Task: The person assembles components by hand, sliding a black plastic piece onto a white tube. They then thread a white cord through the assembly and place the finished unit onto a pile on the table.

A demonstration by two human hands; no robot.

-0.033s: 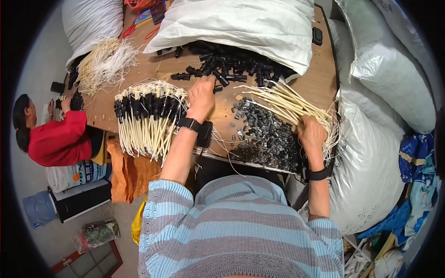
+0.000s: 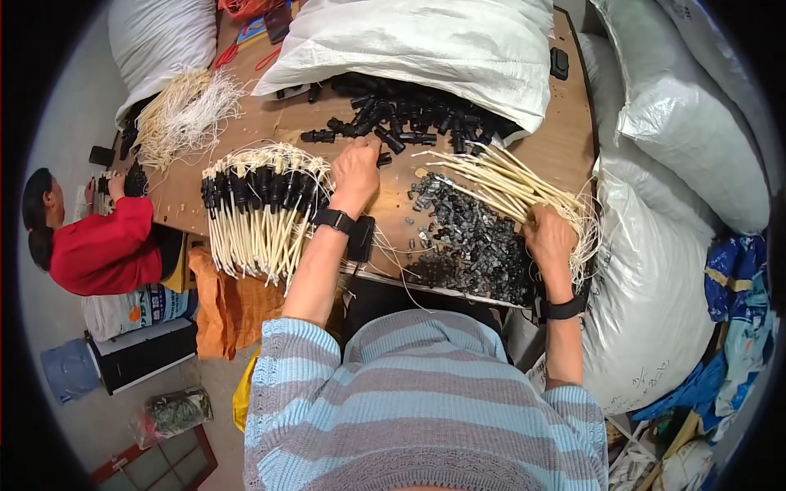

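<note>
My left hand (image 2: 357, 173) is in mid-table with its fingers curled downward. A short black plastic connector (image 2: 384, 159) sticks out from under its fingertips. Just beyond lies a heap of black connectors (image 2: 393, 123). My right hand (image 2: 550, 235) is closed on the near end of a bundle of cream cord pieces (image 2: 499, 182), with thin white threads trailing beside it; its fingertips are partly hidden. Between my hands spreads a pile of small dark, glossy clips (image 2: 471, 237). To the left of my left wrist, cream cords fitted with black connectors (image 2: 260, 200) lie in a thick row.
A large white sack (image 2: 417, 49) lies open over the connector heap. Full sacks (image 2: 655, 286) crowd the table's right side. At far left a co-worker in a red sleeve (image 2: 102, 250) handles similar parts. Loose cords (image 2: 184, 119) lie nearby. A black box (image 2: 360, 237) sits beside my left wrist.
</note>
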